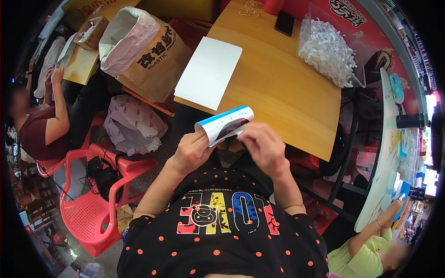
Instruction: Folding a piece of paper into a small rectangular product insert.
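Dotted black shirt (216,243) is filling the foreground while the left hand (191,149) is gripping a curled printed sheet (227,123) by the wooden bench (292,104), the right hand (268,149) apparently pinching its edge, presumably to hold it bent.

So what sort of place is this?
Perhaps a small shop or shared workroom: white strips heaped in a clear bin, white paper on a wooden table, and another person in lime at a white table.
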Action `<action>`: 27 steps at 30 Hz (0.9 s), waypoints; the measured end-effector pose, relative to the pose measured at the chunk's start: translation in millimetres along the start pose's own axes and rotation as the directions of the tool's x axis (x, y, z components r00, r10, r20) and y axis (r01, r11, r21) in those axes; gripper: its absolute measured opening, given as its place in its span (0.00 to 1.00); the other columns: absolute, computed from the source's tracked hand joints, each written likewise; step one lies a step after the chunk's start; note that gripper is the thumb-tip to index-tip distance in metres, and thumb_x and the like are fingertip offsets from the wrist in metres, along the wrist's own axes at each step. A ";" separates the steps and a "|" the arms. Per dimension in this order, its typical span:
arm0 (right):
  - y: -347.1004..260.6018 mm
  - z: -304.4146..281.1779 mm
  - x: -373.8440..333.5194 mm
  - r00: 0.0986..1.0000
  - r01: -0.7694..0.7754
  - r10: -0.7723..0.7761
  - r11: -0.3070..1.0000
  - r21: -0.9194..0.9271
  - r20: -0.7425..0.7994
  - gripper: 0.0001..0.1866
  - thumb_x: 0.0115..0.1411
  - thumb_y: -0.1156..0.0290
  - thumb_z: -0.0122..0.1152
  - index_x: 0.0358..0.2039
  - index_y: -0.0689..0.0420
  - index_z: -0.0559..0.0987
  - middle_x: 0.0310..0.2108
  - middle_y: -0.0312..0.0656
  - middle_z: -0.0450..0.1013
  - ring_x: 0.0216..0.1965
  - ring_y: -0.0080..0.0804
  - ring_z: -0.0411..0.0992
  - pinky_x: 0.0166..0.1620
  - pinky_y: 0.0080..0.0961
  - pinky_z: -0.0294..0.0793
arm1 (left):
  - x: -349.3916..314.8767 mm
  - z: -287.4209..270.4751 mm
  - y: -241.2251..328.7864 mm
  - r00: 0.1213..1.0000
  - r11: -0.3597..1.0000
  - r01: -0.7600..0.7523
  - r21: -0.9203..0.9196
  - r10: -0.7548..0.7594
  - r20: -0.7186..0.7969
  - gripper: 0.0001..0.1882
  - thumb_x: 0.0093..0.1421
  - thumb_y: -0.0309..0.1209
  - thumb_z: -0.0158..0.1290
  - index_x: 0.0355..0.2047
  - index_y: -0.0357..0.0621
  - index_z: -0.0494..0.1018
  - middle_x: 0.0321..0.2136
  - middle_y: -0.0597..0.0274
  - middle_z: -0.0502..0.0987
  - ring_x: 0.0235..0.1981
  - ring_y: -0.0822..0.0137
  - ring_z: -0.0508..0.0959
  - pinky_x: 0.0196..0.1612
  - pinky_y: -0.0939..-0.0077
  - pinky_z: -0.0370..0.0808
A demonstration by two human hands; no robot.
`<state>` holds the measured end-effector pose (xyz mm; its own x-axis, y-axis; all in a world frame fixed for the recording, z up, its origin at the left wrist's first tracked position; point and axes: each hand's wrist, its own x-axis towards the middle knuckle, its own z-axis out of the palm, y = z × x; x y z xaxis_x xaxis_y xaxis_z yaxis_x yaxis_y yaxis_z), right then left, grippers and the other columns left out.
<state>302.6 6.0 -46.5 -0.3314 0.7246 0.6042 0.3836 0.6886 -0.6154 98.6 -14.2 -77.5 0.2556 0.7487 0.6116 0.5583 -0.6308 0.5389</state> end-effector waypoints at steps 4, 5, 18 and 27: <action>-35.1 -15.8 14.9 0.883 0.379 -0.430 0.889 0.256 0.186 0.13 0.45 0.78 0.59 0.35 0.64 0.76 0.32 0.46 0.71 0.29 0.38 0.71 0.32 0.30 0.70 | -1.9 9.9 -2.5 0.999 0.999 -0.036 -0.019 0.036 0.004 0.18 0.43 0.21 0.63 0.37 0.37 0.76 0.25 0.53 0.78 0.22 0.57 0.78 0.25 0.71 0.73; -39.3 -18.8 16.6 0.847 0.429 -0.502 0.840 0.332 0.175 0.14 0.46 0.77 0.58 0.36 0.65 0.76 0.33 0.48 0.71 0.30 0.39 0.71 0.32 0.31 0.70 | -0.5 7.9 -0.2 0.999 0.999 -0.050 -0.011 0.050 0.021 0.16 0.44 0.21 0.62 0.36 0.37 0.77 0.25 0.53 0.78 0.22 0.57 0.78 0.25 0.71 0.73; 167.5 -199.6 120.6 0.823 -0.403 0.037 0.742 -0.536 -0.567 0.08 0.57 0.74 0.59 0.37 0.62 0.78 0.32 0.43 0.76 0.35 0.33 0.74 0.40 0.26 0.71 | 5.1 2.5 26.7 0.792 0.365 0.487 -0.794 -0.567 0.225 0.09 0.61 0.22 0.50 0.39 0.26 0.74 0.33 0.50 0.79 0.33 0.63 0.81 0.38 0.76 0.79; 53.3 -61.3 40.1 0.930 -0.234 0.263 0.962 0.138 -0.257 0.01 0.55 0.79 0.61 0.28 0.61 0.77 0.27 0.36 0.73 0.28 0.19 0.67 0.32 0.16 0.66 | 16.0 2.7 10.2 0.621 0.057 0.438 -0.897 -0.740 0.257 0.12 0.61 0.28 0.49 0.36 0.27 0.74 0.29 0.44 0.79 0.26 0.60 0.82 0.31 0.75 0.80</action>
<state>362.6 70.1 -24.0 0.0143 0.8478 0.5301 0.3275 0.4969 -0.8036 110.5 -8.1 -63.8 -0.0518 0.9845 -0.1674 -0.5645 0.1094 0.8182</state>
